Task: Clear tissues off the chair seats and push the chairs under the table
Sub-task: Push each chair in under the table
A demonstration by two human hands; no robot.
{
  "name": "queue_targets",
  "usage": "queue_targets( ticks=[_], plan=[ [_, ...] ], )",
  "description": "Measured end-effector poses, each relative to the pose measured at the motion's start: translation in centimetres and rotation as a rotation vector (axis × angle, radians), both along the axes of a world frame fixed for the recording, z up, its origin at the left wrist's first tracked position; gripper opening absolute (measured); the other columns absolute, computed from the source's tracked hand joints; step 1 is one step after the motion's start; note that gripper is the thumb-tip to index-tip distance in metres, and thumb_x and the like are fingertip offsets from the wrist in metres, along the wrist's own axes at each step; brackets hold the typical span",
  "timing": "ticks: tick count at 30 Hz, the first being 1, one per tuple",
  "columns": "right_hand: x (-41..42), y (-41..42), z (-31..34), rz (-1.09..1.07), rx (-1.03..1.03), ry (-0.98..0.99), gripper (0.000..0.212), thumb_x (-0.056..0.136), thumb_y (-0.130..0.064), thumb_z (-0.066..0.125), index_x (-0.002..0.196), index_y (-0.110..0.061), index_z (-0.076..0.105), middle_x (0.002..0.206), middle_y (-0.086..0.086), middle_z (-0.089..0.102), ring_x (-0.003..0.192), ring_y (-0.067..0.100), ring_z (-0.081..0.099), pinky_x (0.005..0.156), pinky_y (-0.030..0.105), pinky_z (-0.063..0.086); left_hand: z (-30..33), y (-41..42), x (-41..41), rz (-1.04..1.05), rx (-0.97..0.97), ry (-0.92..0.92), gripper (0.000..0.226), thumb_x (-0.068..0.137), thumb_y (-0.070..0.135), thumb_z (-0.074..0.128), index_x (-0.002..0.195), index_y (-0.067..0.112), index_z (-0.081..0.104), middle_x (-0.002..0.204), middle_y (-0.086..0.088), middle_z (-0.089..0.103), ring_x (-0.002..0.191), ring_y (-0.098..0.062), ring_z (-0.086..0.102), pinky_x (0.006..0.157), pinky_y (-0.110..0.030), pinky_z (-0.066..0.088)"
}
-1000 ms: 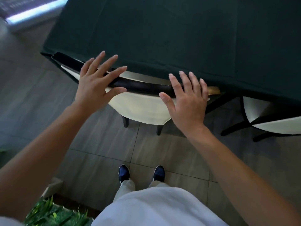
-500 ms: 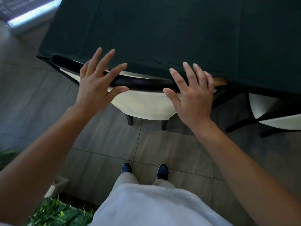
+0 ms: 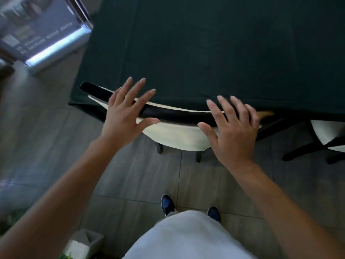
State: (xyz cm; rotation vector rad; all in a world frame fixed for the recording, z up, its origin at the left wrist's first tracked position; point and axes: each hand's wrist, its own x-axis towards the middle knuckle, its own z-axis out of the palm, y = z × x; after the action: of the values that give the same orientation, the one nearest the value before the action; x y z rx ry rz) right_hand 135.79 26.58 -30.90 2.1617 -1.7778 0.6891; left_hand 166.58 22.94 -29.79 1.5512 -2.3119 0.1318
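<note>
The chair [image 3: 173,136] is tucked under the bench [image 3: 214,53], its dark top rail right at the green cloth's edge. The left hand [image 3: 124,116] and the right hand [image 3: 233,131] are laid over the rail, fingers spread wide and straight, nothing held. A second chair [image 3: 324,133] is seen at the right.

Chair [image 3: 173,135] tucked under table [image 3: 205,53], second chair [image 3: 324,131] apparently right.
</note>
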Motion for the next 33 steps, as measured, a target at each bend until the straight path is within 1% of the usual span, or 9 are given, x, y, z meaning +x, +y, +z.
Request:
queue_targets(
  ticks=[6, 8, 11, 13, 16, 21, 24, 29, 33],
  plan=[
    [-2.4, -1.7, 0.2, 0.009, 0.017, 0.068, 0.055, 0.103, -0.062, 0.045, 0.141, -0.025, 0.06, 0.148, 0.004, 0.056, 0.138, 0.03, 0.049, 0.117, 0.05, 0.03, -0.3, -0.3, -2.9, 0.077, 0.01, 0.053, 0.082, 0.096, 0.074, 0.042, 0.159, 0.022, 0.034, 0.169, -0.01, 0.02, 0.157, -0.035, 0.015, 0.123, -0.053, 0.021],
    [-3.8, -2.5, 0.7, 0.01, 0.079, 0.096, 0.06, 0.103, -0.065, 0.037, 0.144, -0.025, 0.057, 0.151, 0.006, 0.052, 0.14, 0.032, 0.046, 0.119, 0.05, 0.027, -0.2, -0.6, -4.2, 0.083, 0.01, 0.041, 0.08, 0.097, 0.074, 0.042, 0.157, 0.021, 0.037, 0.169, -0.011, 0.021, 0.156, -0.035, 0.015, 0.123, -0.052, 0.02],
    [-5.6, -3.5, 1.9, -0.017, 0.227, 0.15, 0.071, 0.102, -0.071, 0.021, 0.151, -0.026, 0.045, 0.159, 0.009, 0.042, 0.148, 0.032, 0.033, 0.124, 0.052, 0.017, -0.2, -1.3, -6.2, 0.084, -0.013, 0.054, 0.076, 0.097, 0.073, 0.043, 0.151, 0.02, 0.047, 0.167, -0.011, 0.025, 0.156, -0.036, 0.018, 0.123, -0.049, 0.017],
    [-6.4, -4.6, 2.7, -0.053, 0.257, 0.165, 0.075, 0.101, -0.073, 0.016, 0.156, -0.027, 0.038, 0.163, 0.009, 0.035, 0.152, 0.031, 0.026, 0.126, 0.051, 0.012, 0.1, -2.7, -7.1, 0.076, -0.051, 0.066, 0.075, 0.098, 0.072, 0.044, 0.15, 0.019, 0.05, 0.166, -0.011, 0.027, 0.155, -0.038, 0.02, 0.124, -0.049, 0.016],
    [-5.1, -7.7, 3.5, -0.093, 0.255, 0.129, 0.081, 0.099, -0.075, 0.014, 0.159, -0.023, 0.031, 0.165, 0.011, 0.03, 0.155, 0.03, 0.021, 0.127, 0.05, 0.01, 1.1, -6.2, -6.3, 0.078, -0.098, 0.05, 0.077, 0.097, 0.073, 0.044, 0.152, 0.018, 0.046, 0.166, -0.011, 0.027, 0.155, -0.038, 0.021, 0.124, -0.051, 0.017],
    [-3.8, -8.8, 3.4, -0.101, 0.241, 0.088, 0.085, 0.101, -0.072, 0.019, 0.159, -0.011, 0.028, 0.166, 0.017, 0.026, 0.156, 0.032, 0.017, 0.126, 0.052, 0.01, 1.3, -7.9, -5.3, 0.089, -0.05, 0.009, 0.084, 0.096, 0.075, 0.042, 0.155, 0.016, 0.04, 0.167, -0.008, 0.027, 0.156, -0.033, 0.02, 0.123, -0.049, 0.019],
    [-3.5, -7.0, 2.1, -0.111, 0.216, 0.096, 0.086, 0.102, -0.071, 0.022, 0.157, -0.006, 0.031, 0.164, 0.019, 0.028, 0.155, 0.033, 0.02, 0.126, 0.052, 0.011, 0.2, -6.1, -5.1, 0.112, -0.034, 0.006, 0.087, 0.096, 0.075, 0.041, 0.156, 0.011, 0.038, 0.167, -0.012, 0.026, 0.156, -0.034, 0.019, 0.125, -0.052, 0.018],
    [-6.4, -9.7, 1.9, 0.019, 0.197, 0.092, 0.088, 0.099, -0.074, 0.023, 0.154, -0.008, 0.039, 0.153, 0.011, 0.048, 0.146, 0.029, 0.039, 0.123, 0.05, 0.019, 0.2, -6.3, -7.2, 0.181, 0.009, -0.016, 0.093, 0.096, 0.078, 0.032, 0.157, 0.008, 0.035, 0.166, -0.017, 0.026, 0.156, -0.035, 0.018, 0.125, -0.051, 0.017],
    [-9.4, -11.4, 2.0, 0.077, 0.241, 0.125, 0.092, 0.097, -0.078, 0.02, 0.154, -0.009, 0.038, 0.153, 0.008, 0.049, 0.142, 0.027, 0.042, 0.122, 0.048, 0.021, -0.1, -6.4, -9.6, 0.197, 0.015, -0.011, 0.092, 0.096, 0.076, 0.035, 0.157, 0.006, 0.034, 0.166, -0.015, 0.028, 0.155, -0.034, 0.02, 0.124, -0.049, 0.017]
  ],
)
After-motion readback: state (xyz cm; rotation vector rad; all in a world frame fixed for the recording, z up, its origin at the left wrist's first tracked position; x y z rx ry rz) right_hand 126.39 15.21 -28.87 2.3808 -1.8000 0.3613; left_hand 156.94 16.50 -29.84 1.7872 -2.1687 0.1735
